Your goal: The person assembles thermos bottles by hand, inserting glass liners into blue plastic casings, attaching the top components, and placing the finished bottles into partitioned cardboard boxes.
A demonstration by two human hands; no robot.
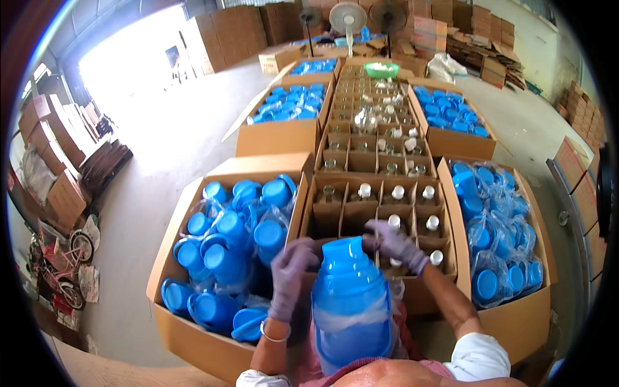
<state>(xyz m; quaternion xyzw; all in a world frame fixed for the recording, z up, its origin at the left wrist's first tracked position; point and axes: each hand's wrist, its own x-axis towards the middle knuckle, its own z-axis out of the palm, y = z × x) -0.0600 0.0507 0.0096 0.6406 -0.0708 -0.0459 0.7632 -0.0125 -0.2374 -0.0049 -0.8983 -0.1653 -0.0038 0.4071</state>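
Blue plastic pitchers (351,284), seemingly nested in a stack with clear film around them, stand upright against my body between my arms. My left hand (290,274), in a lavender glove, is just left of the stack's top, at the near carton's edge. Its fingertips are blurred, so any hold is unclear. My right hand (396,245), gloved alike, reaches over the divided carton (422,293) with fingers apart, close to a white-capped glass bottle (394,222). Several capped bottles stand in the carton's cells; a few near-left cells look dark inside.
Left of me, an open carton (200,338) holds blue lidded pitchers (225,261); on the right, another carton (516,322) holds film-wrapped ones. Farther along, more bottle cartons carry a green basin (382,69). Standing fans (348,19) and stacked cardboard (496,39) are at the back.
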